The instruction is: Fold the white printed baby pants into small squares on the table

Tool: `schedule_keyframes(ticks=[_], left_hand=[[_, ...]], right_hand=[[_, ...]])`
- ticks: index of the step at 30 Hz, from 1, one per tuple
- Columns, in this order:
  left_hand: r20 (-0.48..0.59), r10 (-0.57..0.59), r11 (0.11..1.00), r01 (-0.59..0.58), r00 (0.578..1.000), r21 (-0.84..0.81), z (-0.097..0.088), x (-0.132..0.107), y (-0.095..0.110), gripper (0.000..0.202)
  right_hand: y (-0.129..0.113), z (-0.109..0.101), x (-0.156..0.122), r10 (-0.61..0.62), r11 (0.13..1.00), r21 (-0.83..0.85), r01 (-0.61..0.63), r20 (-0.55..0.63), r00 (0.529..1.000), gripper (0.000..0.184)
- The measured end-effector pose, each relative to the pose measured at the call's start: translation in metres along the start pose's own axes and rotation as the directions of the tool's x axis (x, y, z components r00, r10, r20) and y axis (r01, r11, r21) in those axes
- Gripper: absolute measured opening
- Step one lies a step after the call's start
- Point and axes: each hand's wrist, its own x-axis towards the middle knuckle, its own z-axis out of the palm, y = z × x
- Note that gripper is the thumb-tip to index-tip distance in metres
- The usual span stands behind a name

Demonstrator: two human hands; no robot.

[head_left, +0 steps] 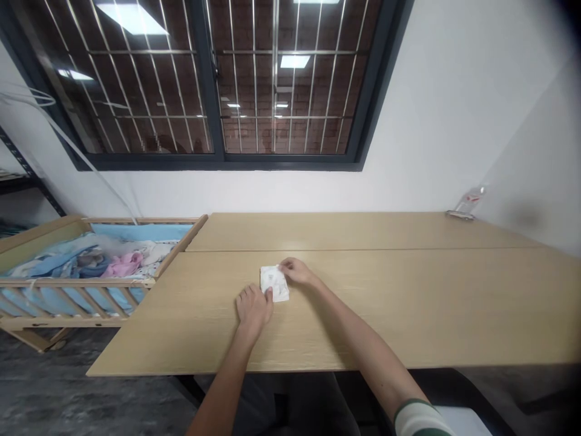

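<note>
The left hand [253,309] is half closed. Its fingers curl down toward the table, and its thumb [269,294] touches the near edge of a white packet [275,283]. The right hand [294,271] is also half closed, and its fingertips [282,264] rest on the far edge of the same packet. I cannot tell how firmly either hand holds it, because the contact is small and partly hidden.

The packet lies flat on the table [408,321], between the two hands, with small grey print on its top. Its long axis goes away from the person and leans a little, so the far end points to the upper left and the near end to the lower right. With a soft thing like this, it is better to touch only the edges and press lightly, so the top does not crumple.

Further out, a wooden crib [72,282] holding a pink cloth [122,264] stands left of the table, and a plastic bottle [469,201] is at the far right corner.
</note>
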Motion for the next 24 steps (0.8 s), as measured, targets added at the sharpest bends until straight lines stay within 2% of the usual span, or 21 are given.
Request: schedule_keyframes(ticks=[5, 9, 12, 15, 17, 20, 22, 24], left_hand=[[0.067, -0.013, 1.000, 0.011, 0.998, 0.023, 0.003, 0.017, 0.003, 0.056], [0.100, 0.018, 1.000, -0.019, 0.995, 0.010, -0.002, 0.021, 0.010, 0.046], [0.116, 0.096, 0.995, -0.093, 0.989, -0.037, -0.014, 0.017, 0.012, 0.041], [0.127, 0.207, 0.975, -0.194, 0.970, -0.108, -0.039, 0.001, 0.003, 0.037], [0.134, 0.284, 0.949, -0.260, 0.949, -0.177, -0.062, -0.019, -0.015, 0.035], [0.140, 0.402, 0.864, -0.325, 0.905, -0.385, -0.098, -0.062, -0.060, 0.039], [0.218, 0.365, 0.876, -0.254, 0.905, -0.411, -0.115, -0.094, -0.101, 0.042], [0.322, 0.293, 0.907, -0.156, 0.900, -0.390, -0.122, -0.124, -0.148, 0.047]], right_hand=[[0.004, 0.007, -0.011, 0.001, 0.984, 0.179, -0.001, 0.001, 1.000, 0.043], [-0.002, 0.012, -0.017, 0.048, 0.982, 0.185, -0.037, -0.056, 0.997, 0.040], [-0.015, 0.013, -0.026, 0.109, 0.986, 0.136, -0.099, -0.063, 0.992, 0.038], [-0.036, 0.016, -0.044, 0.143, 0.978, 0.147, -0.147, 0.038, 0.989, 0.035], [-0.055, 0.022, -0.064, 0.107, 0.973, 0.188, -0.136, 0.154, 0.982, 0.034], [-0.089, 0.044, -0.106, 0.007, 0.951, 0.289, -0.109, 0.332, 0.943, 0.039], [-0.113, 0.067, -0.136, -0.026, 0.933, 0.340, -0.117, 0.389, 0.921, 0.041], [-0.133, 0.093, -0.165, -0.041, 0.918, 0.369, -0.147, 0.457, 0.889, 0.040]])
